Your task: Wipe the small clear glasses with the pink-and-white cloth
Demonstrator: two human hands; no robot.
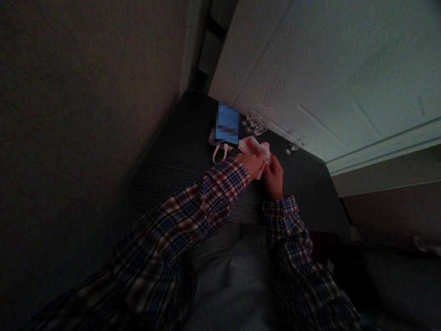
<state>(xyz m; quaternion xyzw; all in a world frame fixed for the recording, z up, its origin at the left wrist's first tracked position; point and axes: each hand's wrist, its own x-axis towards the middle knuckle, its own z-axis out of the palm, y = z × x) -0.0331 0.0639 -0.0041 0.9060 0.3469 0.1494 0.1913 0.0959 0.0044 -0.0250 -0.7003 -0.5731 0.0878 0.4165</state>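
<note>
On the dark table (172, 165) lies a phone (227, 124), its screen too blurry to read, with a white cord (214, 156) looped below. The left arm slants up and across, and the left hand (253, 164) grips a pink and white cloth (251, 145) beside the phone. Little clear things (255, 122) sit bunched behind it. The right hand (274, 178) points up, fingers curled in at the cloth; I can't tell what they pinch.

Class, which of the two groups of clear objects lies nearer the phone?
The left, larger group, close beside the phone and beyond the pink-and-white cloth; the smaller group lies farther right.
</note>
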